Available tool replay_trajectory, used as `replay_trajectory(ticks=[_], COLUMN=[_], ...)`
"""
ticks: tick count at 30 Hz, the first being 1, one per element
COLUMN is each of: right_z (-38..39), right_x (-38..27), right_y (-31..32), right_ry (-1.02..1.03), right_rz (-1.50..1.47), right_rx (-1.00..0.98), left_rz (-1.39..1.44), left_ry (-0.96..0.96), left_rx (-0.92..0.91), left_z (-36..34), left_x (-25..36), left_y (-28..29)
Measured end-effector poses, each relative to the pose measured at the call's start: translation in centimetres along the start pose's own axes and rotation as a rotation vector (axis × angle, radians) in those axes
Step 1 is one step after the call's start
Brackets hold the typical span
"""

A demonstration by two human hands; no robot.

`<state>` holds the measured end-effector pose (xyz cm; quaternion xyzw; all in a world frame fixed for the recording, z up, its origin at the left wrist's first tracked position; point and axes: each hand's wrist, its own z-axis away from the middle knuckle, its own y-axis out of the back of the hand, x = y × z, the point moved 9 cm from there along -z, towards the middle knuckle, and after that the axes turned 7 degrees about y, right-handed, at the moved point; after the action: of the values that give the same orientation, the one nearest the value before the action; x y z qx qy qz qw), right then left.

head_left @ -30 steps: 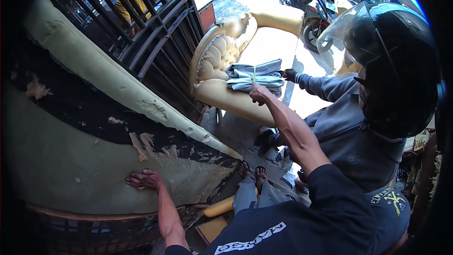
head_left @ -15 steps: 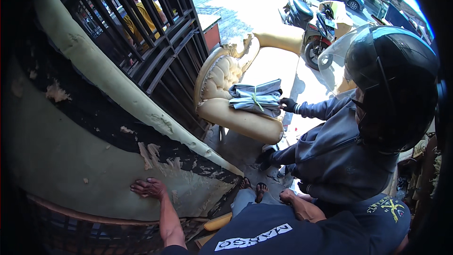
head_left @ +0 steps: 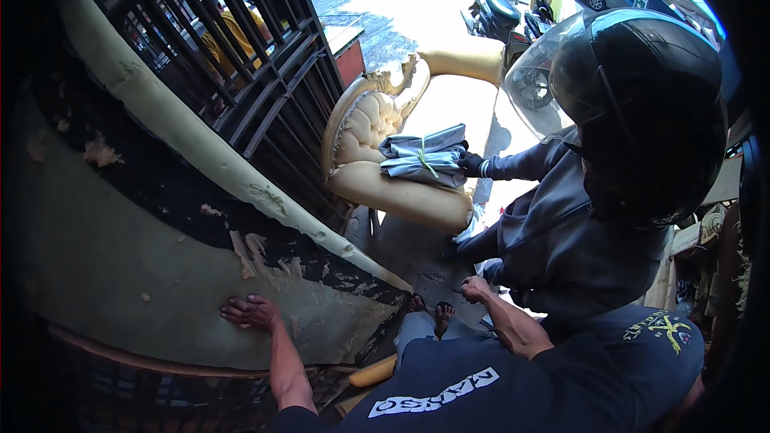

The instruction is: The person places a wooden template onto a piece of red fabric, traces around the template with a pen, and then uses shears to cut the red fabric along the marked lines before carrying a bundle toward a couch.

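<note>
My left hand (head_left: 250, 313) lies flat with spread fingers on a large grey-green foam-covered furniture panel (head_left: 160, 273). Torn foam scraps cling to the panel's black strip (head_left: 192, 200), and a pale padded roll (head_left: 200, 147) runs along its edge. My right hand (head_left: 479, 290) is held in front of me with curled fingers; whether anything is inside them is hidden. Ahead, a folded grey fabric bundle (head_left: 423, 154), tied with pale green string, rests on the arm of a stripped tan sofa (head_left: 401, 192). A helmeted person's dark-gloved hand (head_left: 472, 163) touches the bundle's right side.
The person in a black helmet (head_left: 642, 112) and grey jacket stands close on my right. Dark metal bars (head_left: 273, 72) rise behind the panel. A parked motorbike (head_left: 493, 12) stands beyond the sofa, near a road with traffic. Wood pieces (head_left: 694, 232) are stacked at far right.
My right hand has moved forward and slightly left, while my left hand stays on the panel. The helmeted person has shifted left in view and keeps a hand at the bundle.
</note>
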<state>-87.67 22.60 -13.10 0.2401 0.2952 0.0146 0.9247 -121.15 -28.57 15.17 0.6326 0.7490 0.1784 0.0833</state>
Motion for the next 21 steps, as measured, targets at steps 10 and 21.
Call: replay_trajectory(ticks=[10, 21], right_z=[-7.5, -0.6], right_x=[17.7, 7.7], right_y=[-11.6, 0.6], right_ry=[0.100, 0.094], right_rz=[0.023, 0.308], right_rx=[-0.609, -0.102], left_rz=[-0.022, -0.060], left_ry=[0.024, 0.155], left_rx=[-0.077, -0.082], left_z=[-1.0, -0.6], left_x=[0.5, 1.7], left_y=[0.1, 3.9])
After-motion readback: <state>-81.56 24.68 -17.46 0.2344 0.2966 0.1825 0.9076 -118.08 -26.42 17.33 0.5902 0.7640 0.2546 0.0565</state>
